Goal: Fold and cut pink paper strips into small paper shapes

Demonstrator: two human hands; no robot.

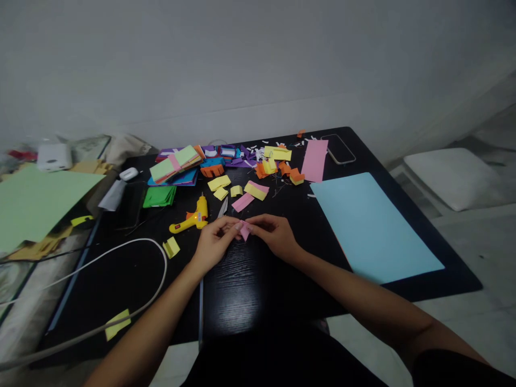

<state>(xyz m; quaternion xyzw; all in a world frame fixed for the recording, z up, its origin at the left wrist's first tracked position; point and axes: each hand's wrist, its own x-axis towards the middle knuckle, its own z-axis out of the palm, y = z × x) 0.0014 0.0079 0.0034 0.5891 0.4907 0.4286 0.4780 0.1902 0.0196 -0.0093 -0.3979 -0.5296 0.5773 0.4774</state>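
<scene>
Between my two hands is a small folded piece of pink paper [245,231], held above the black table. My left hand [217,239] pinches its left side, and my right hand [276,235] grips its right side with thumb and fingers. Left of my left hand lies a yellow glue gun [195,217] with a small lit spot on its handle. Scissors [223,207] lie just beyond the left hand, partly hidden by it. Pink and yellow paper strips [250,196] rest beyond my hands, beside several small yellow folded papers [220,184].
A large light blue sheet [374,226] covers the table's right side, near a phone [341,149] and a pink sheet [315,160]. Stacked coloured papers [176,164], green papers [159,196] and purple scraps [245,156] lie toward the back. A white cable [164,263] loops across the left.
</scene>
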